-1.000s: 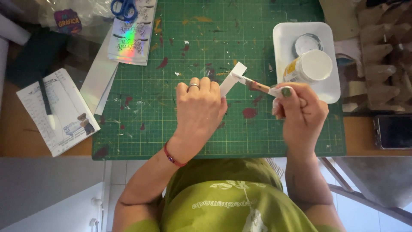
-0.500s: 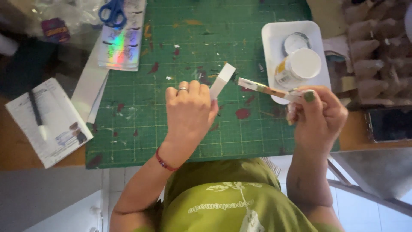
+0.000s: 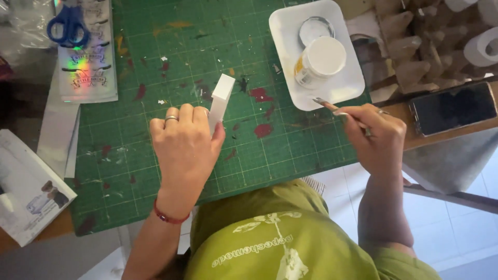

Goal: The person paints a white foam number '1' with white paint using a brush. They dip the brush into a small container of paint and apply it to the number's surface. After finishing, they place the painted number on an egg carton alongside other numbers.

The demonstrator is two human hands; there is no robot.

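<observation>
My left hand holds a small white block upright over the green cutting mat; a ring is on one finger and a red band on the wrist. My right hand grips a thin paintbrush, whose tip points left toward the near edge of a white tray. In the tray stand a white paint jar and its round lid.
Blue scissors lie on a holographic sticker sheet at the mat's upper left. White printed papers sit at left. A dark phone and cardboard egg trays are at right, with a tape roll.
My right hand with the brush has moved away from the block toward the tray. The left hand keeps the block, now tilted more upright. The view has shifted.
</observation>
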